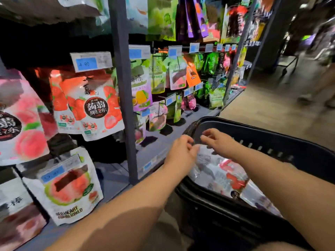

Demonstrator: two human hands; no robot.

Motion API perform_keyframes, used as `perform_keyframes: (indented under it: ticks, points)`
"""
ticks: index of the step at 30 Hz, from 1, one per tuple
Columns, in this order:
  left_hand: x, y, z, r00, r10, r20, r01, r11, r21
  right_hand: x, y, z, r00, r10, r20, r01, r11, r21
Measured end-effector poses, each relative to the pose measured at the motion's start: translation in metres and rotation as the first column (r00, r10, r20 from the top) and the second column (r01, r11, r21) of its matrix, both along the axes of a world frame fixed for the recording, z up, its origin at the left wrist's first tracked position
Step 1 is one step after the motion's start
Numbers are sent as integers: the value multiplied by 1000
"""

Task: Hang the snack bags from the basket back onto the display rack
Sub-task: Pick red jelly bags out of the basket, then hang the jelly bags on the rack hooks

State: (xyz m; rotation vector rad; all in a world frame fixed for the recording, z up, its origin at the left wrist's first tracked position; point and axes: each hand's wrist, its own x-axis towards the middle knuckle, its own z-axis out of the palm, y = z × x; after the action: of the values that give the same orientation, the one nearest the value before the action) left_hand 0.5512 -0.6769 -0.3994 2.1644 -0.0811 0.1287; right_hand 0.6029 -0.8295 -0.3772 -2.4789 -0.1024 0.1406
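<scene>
Snack bag, glossy silver-white pouch w/ red fruit print (223,174), lay inside black plastic basket (272,136), top edge toward both hands. Left hand (181,153) was curled, appeared to pinch bag's top corner. Right hand (219,142) was half-curled just above same edge; couldn't tell if it held anything. Risks, est.: slick film could slip from so thin a pinch; hang hole might miss a peg on grey metal display rack (123,87); crowded hanging strawberry pouches (94,105) could get knocked off.

We record bright store light, glare on the foil snack bag (215,171), blocky smearing at left, motion blur at right, bent lines at edges.
</scene>
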Motion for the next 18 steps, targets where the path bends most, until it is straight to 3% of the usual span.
perform_keyframes:
  ticks: [4,10,18]
  points:
    - [4,-32,-2,995,-96,28,94,994,57,-8,-56,-17,999,-21,-33,16,990,-138]
    - [12,-45,-13,986,-160,-47,167,962,214,-20,-115,-42,985,-14,-171,-39,953,-300]
    - [13,-48,-18,983,-163,-86,182,922,341,-18,-161,-41,975,-21,-221,-68,919,-389]
